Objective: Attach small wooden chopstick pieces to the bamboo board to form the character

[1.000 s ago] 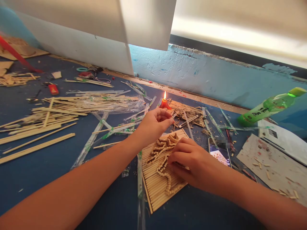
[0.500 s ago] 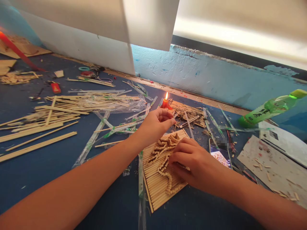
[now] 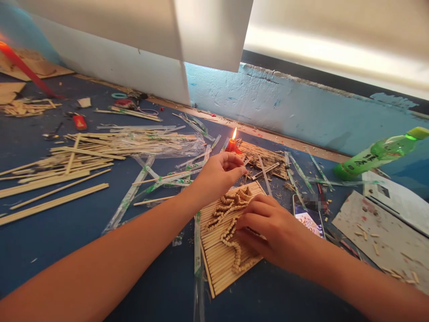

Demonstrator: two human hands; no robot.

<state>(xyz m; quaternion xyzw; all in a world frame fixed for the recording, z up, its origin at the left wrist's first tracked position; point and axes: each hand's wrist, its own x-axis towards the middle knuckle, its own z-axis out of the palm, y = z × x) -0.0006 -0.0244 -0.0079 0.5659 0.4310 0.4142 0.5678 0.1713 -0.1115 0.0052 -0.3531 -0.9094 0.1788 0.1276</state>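
Observation:
A flat panel of bamboo sticks (image 3: 214, 273) lies aslant on the table, with small wooden pieces set in raised, winding lines (image 3: 236, 252) on its surface. Over the panel's right side rests my right hand (image 3: 263, 223), its fingers curled down towards those lines; its fingertips are partly hidden. My left hand (image 3: 224, 172) hovers above the panel's far end, just in front of a lit red candle (image 3: 232, 145). Its thumb and fingers are bent towards each other, and whatever lies between them is too small or hidden to make out.
Loose sticks (image 3: 90, 150) and plastic wrappers (image 3: 129, 197) spread across the left. A scorched stick mat (image 3: 264, 156) lies behind the panel. To the right are a phone (image 3: 308, 219), a stained sheet with wooden bits (image 3: 385, 237) and a green bottle (image 3: 375, 156). A red lighter (image 3: 79, 121) lies far left.

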